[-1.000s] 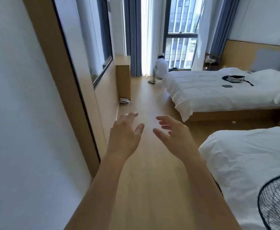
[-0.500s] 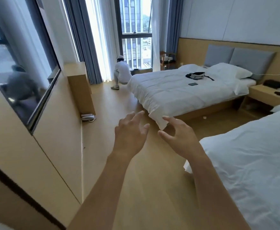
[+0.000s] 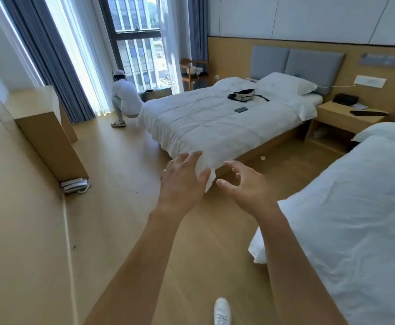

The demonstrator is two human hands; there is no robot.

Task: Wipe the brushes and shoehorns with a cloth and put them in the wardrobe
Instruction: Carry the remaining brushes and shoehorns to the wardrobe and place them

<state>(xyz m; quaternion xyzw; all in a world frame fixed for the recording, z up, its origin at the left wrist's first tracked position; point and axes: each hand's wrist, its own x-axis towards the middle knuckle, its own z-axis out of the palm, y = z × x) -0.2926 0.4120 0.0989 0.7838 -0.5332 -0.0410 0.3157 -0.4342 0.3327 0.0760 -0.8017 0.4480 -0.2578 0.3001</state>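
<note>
Your left hand [image 3: 182, 181] and right hand [image 3: 250, 186] were bare, with no gloves, rings or watch on what showed of them. Both forearms were bare as well, from the wrists down to the lower edge of the view at about 6 o'clock, and no sleeve reached into sight. On one foot you wore a white shoe [image 3: 222, 311] with white laces, seen from above at 6 o'clock between your forearms.

View swung right off the wall panel: far bed [image 3: 215, 123], nightstand [image 3: 341, 116] and white shoe [image 3: 222, 311] now exposed. Left hand [image 3: 182, 184] and right hand [image 3: 250, 186] since lifted before bed corner, fingers loose, nothing held.
</note>
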